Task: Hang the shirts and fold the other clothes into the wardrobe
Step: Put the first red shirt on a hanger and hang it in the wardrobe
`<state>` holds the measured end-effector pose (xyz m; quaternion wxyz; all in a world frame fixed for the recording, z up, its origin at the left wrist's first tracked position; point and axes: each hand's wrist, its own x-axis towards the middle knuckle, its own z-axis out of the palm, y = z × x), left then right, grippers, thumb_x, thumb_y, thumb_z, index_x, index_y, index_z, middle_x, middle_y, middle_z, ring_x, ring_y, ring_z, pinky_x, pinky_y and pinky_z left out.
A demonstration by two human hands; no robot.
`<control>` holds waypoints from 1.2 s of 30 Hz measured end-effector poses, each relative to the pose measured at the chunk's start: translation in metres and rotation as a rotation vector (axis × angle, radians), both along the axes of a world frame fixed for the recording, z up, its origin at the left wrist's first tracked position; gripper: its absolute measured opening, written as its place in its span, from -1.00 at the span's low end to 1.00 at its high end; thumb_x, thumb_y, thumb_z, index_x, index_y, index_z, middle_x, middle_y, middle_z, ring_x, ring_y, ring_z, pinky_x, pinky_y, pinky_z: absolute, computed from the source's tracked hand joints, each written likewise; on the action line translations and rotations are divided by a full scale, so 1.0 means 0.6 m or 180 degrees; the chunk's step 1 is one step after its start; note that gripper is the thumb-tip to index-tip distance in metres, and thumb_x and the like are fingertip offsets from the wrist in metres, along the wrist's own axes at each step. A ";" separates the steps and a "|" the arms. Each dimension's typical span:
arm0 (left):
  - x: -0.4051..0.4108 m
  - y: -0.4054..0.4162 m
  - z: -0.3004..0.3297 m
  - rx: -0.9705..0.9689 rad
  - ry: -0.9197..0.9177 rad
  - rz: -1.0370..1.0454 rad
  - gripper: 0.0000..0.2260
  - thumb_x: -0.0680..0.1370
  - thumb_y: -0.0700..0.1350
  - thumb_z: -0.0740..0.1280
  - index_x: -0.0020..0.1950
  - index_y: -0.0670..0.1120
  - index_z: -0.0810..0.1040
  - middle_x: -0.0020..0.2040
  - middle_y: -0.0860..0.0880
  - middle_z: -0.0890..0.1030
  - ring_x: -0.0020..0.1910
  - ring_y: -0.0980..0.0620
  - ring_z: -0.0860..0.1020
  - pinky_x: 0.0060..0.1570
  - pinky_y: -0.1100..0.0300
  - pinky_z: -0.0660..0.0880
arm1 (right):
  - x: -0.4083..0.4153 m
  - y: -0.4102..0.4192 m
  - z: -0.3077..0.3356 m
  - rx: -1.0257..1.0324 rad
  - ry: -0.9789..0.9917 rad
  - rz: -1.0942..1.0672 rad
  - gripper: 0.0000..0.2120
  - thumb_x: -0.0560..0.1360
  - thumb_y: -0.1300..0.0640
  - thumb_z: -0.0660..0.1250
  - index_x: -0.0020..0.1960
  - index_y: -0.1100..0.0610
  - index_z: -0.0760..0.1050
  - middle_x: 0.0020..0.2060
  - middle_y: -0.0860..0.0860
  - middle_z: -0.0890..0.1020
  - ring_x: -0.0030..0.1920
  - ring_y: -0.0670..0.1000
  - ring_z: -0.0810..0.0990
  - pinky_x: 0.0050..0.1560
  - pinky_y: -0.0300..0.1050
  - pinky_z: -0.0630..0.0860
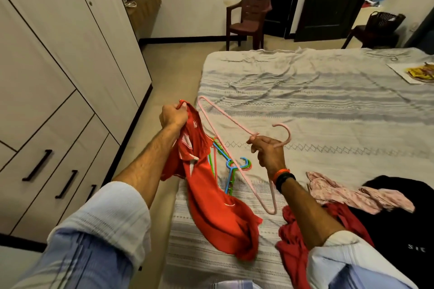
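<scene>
My left hand [172, 116] grips the top of a red shirt [211, 206] with white trim, lifted off the bed; its lower part drapes onto the sheet. My right hand [267, 149] holds a pink hanger [225, 115] by the neck just below its hook, the frame tilted over the bed beside the shirt. Several coloured hangers [231, 171] lie on the bed under it. A dark red garment [293, 241], a pink patterned garment [347, 195] and a black garment [404, 218] are piled at the near right. The white wardrobe [58, 77] stands at left, doors shut.
The bed [328, 101] with a grey striped sheet fills the right side. A narrow strip of floor [164, 73] runs between bed and wardrobe. A brown plastic chair [251, 12] stands by the far wall, another chair with a basket [378, 28] near the dark doors.
</scene>
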<state>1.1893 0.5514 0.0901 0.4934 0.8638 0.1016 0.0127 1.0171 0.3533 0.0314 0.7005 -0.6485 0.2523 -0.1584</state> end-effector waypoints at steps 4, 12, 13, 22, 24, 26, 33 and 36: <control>-0.004 -0.013 -0.021 -0.0201 0.0307 -0.0487 -0.68 0.36 0.10 0.46 -0.03 -0.10 0.71 -0.20 -0.04 0.69 -0.12 -0.03 0.66 -0.11 0.14 0.57 | 0.004 -0.006 -0.003 -0.0005 -0.0034 -0.0045 -0.78 0.53 0.19 0.40 -0.11 0.39 0.59 -0.36 0.04 0.56 -0.55 -0.20 0.39 -0.51 -0.33 0.24; -0.072 -0.097 0.017 0.0389 0.0104 -0.2213 -0.77 0.39 -0.26 0.53 0.02 -0.09 0.71 -0.12 -0.09 0.71 -0.21 0.04 0.62 0.01 0.03 0.60 | 0.057 -0.022 0.014 -0.0686 -0.0298 0.0076 -0.56 0.18 0.24 0.68 -0.17 0.05 0.44 -0.17 -0.01 0.67 -0.13 -0.10 0.64 -0.09 -0.29 0.55; -0.078 -0.106 0.026 0.0361 0.0010 -0.2308 -0.79 0.39 -0.26 0.53 0.00 -0.08 0.71 -0.15 -0.06 0.71 -0.23 0.07 0.62 -0.02 0.05 0.60 | 0.061 -0.025 0.014 -0.0809 -0.0243 0.0120 -0.53 0.15 0.20 0.69 -0.13 0.07 0.45 -0.20 -0.05 0.64 -0.20 -0.08 0.60 -0.17 -0.24 0.56; -0.088 -0.104 0.037 0.1265 -0.0428 -0.1695 -0.68 0.26 -0.18 0.61 -0.01 -0.03 0.71 -0.15 0.01 0.69 -0.15 0.07 0.60 -0.11 0.25 0.46 | 0.108 -0.051 0.064 -0.0221 -0.0332 -0.0127 -0.78 0.19 0.17 0.50 -0.27 0.00 0.49 -0.44 -0.08 0.58 -0.39 -0.07 0.54 -0.22 -0.10 0.52; -0.092 -0.102 0.011 0.1608 -0.0326 -0.1476 -0.82 0.32 -0.14 0.54 -0.10 -0.05 0.68 -0.23 -0.05 0.66 -0.18 -0.05 0.60 -0.22 0.22 0.39 | 0.117 -0.050 0.072 0.0008 -0.0423 -0.0098 -0.77 0.16 0.17 0.45 -0.24 -0.02 0.49 -0.40 -0.02 0.61 -0.37 0.04 0.56 -0.27 -0.06 0.52; -0.097 -0.101 -0.010 0.1783 -0.0240 -0.1270 -0.85 0.38 -0.14 0.44 -0.06 -0.09 0.67 -0.18 -0.14 0.65 -0.10 -0.19 0.60 -0.20 0.16 0.41 | 0.123 -0.051 0.079 0.0121 -0.0461 -0.0120 -0.76 0.16 0.18 0.44 -0.20 0.01 0.51 -0.32 -0.03 0.64 -0.35 0.04 0.58 -0.26 -0.06 0.54; -0.079 -0.088 -0.017 0.0998 -0.0258 -0.0503 -0.91 0.47 -0.21 0.33 -0.24 -0.13 0.51 -0.21 -0.15 0.58 -0.06 -0.23 0.55 -0.19 0.13 0.36 | 0.126 -0.089 0.069 -0.0764 -0.0321 -0.0162 -0.68 0.27 0.30 0.52 -0.21 -0.05 0.49 -0.29 -0.08 0.62 -0.29 -0.10 0.56 -0.15 -0.28 0.49; -0.062 -0.084 -0.004 0.0853 -0.0133 -0.0596 -0.70 0.40 -0.01 0.50 -0.34 -0.11 0.44 -0.34 -0.05 0.55 -0.22 -0.13 0.56 -0.30 0.17 0.33 | 0.126 -0.099 0.053 -0.0850 0.0023 -0.0239 -0.72 0.26 0.23 0.57 -0.14 0.04 0.55 -0.35 -0.12 0.59 -0.36 -0.20 0.51 -0.15 -0.20 0.48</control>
